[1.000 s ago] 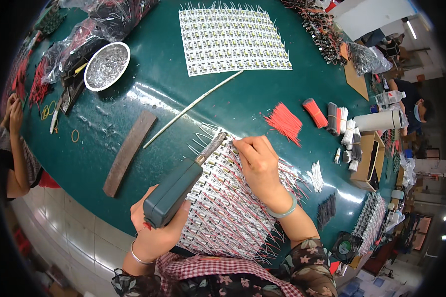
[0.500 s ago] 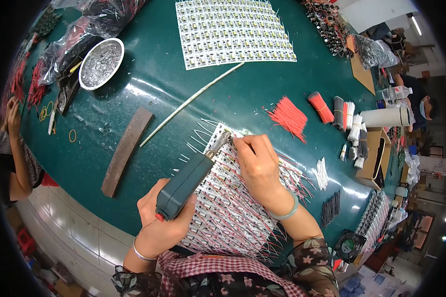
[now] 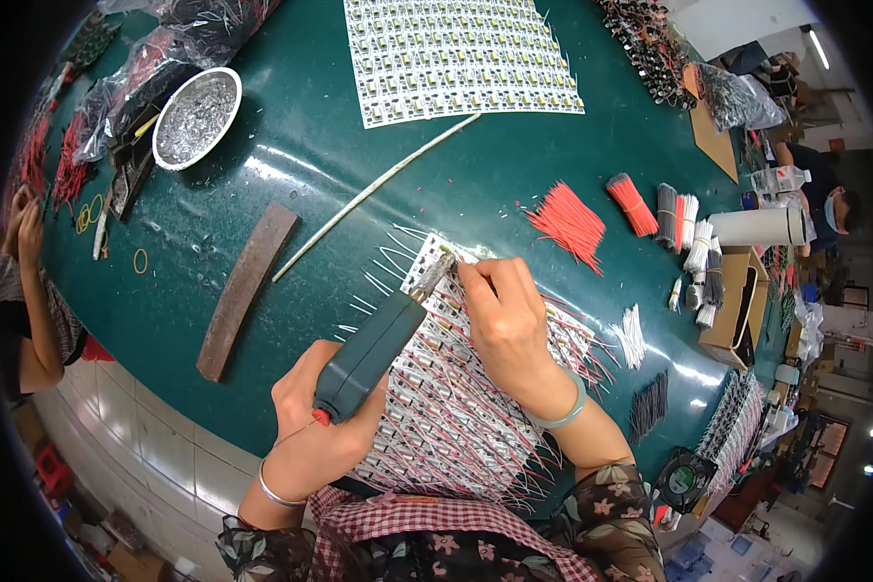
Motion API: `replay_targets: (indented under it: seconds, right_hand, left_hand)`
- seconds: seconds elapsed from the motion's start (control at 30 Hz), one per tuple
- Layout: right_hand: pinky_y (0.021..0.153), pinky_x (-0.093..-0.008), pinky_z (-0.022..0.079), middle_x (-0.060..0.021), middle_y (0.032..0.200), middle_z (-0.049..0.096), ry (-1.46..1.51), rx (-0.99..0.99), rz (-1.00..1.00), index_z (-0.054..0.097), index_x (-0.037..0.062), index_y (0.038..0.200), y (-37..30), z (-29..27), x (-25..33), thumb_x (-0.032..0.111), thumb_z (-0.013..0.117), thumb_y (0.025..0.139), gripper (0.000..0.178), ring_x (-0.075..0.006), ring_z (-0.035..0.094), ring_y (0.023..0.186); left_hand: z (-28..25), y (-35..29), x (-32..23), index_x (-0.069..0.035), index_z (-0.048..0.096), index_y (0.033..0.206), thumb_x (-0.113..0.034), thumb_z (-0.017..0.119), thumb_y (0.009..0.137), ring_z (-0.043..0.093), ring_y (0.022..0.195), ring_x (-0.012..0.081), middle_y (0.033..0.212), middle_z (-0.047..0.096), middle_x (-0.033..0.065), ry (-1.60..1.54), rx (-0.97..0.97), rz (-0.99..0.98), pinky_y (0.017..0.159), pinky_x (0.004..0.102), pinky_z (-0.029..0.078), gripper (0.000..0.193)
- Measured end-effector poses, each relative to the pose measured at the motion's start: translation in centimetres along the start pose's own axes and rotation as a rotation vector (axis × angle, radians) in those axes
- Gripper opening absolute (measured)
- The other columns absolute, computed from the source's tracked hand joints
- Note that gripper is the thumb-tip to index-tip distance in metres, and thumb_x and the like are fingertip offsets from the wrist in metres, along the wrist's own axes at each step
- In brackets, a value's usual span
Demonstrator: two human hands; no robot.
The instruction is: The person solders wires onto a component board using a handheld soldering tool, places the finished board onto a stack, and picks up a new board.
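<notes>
Evidently, the green surface (image 3: 485,184) carries the wired circuit-board panel (image 3: 470,422) at its six o'clock side. Over that panel, the dark-green soldering gun (image 3: 371,351) points toward one o'clock, the left grip (image 3: 332,441) wrapped firmly round it. The right grip (image 3: 509,325) draws its fingertips together at the panel's twelve o'clock edge; whether they pinch anything, I cannot tell.

To the left of the right fingers (image 3: 477,291), a curved brown bar (image 3: 248,291) is laid on the green surface (image 3: 310,126); farther left, a white bowl (image 3: 172,164) is filled with shiny bits (image 3: 199,116). Well right of the fingers, a cardboard box (image 3: 723,337), a white cylinder (image 3: 755,228) and a black fan (image 3: 684,478) are placed.
</notes>
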State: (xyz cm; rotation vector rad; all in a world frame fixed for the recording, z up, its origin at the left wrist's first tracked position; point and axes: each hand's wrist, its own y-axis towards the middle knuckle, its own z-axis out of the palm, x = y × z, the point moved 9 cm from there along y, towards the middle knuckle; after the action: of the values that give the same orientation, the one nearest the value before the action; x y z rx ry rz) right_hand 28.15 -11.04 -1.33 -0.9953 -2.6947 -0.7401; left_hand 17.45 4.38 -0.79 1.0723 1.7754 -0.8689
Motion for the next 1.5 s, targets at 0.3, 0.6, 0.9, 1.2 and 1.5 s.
replay_targets:
  seconds: [0.3,0.6,0.9,1.2,1.5]
  right_hand:
    - [0.069,-0.0342,0.050,-0.0140,0.094,0.057,-0.005,0.027,0.000,0.064,-0.0094,0.104,0.2,0.0,0.2,-0.008,0.061,0.068,0.036,-0.0282,0.054,0.085]
    - [0.071,-0.0345,0.051,-0.0151,0.096,0.057,-0.007,0.029,0.001,0.063,-0.0090,0.106,0.1,-0.1,0.3,-0.008,0.062,0.068,0.038,-0.0293,0.055,0.087]
    - [0.067,-0.0363,0.048,-0.0145,0.094,0.056,0.054,-0.046,-0.051,0.062,-0.0071,0.105,-0.4,-1.3,1.8,-0.006,0.064,0.068,0.037,-0.0291,0.055,0.084]
    - [0.066,-0.0362,0.049,-0.0136,0.092,0.057,0.082,0.000,-0.018,0.064,-0.0060,0.105,-1.1,0.0,1.3,-0.005,0.063,0.068,0.036,-0.0286,0.055,0.082]
    - [0.067,-0.0351,0.048,-0.0137,0.091,0.056,0.085,0.006,-0.019,0.064,-0.0076,0.104,-0.9,0.1,1.4,-0.005,0.062,0.069,0.035,-0.0281,0.054,0.082]
  left_hand:
    - [-1.3,-0.8,-1.2,0.004,0.066,0.090,0.002,0.075,0.075,0.062,0.063,0.0152,0.082,0.066,0.0109,-0.017,-0.064,0.103,0.058,0.0268,0.048,0.018]
    - [-2.0,-1.4,-2.0,0.007,0.069,0.097,0.004,0.075,0.074,0.066,0.069,0.0161,0.088,0.069,0.0138,-0.065,-0.080,0.136,0.061,0.0269,0.051,0.024]
    - [-2.3,-2.6,-0.3,0.007,0.069,0.099,0.004,0.075,0.074,0.065,0.071,0.0162,0.090,0.069,0.0140,-0.103,-0.101,0.095,0.061,0.0269,0.050,0.026]
    - [-1.4,-2.4,0.2,0.005,0.067,0.093,0.003,0.073,0.076,0.062,0.066,0.0145,0.084,0.066,0.0096,-0.033,-0.027,0.037,0.060,0.0261,0.049,0.018]
    - [-0.8,-2.3,0.6,0.002,0.063,0.088,-0.001,0.074,0.077,0.059,0.061,0.0157,0.077,0.062,0.0100,0.046,-0.005,0.046,0.057,0.0285,0.046,0.016]
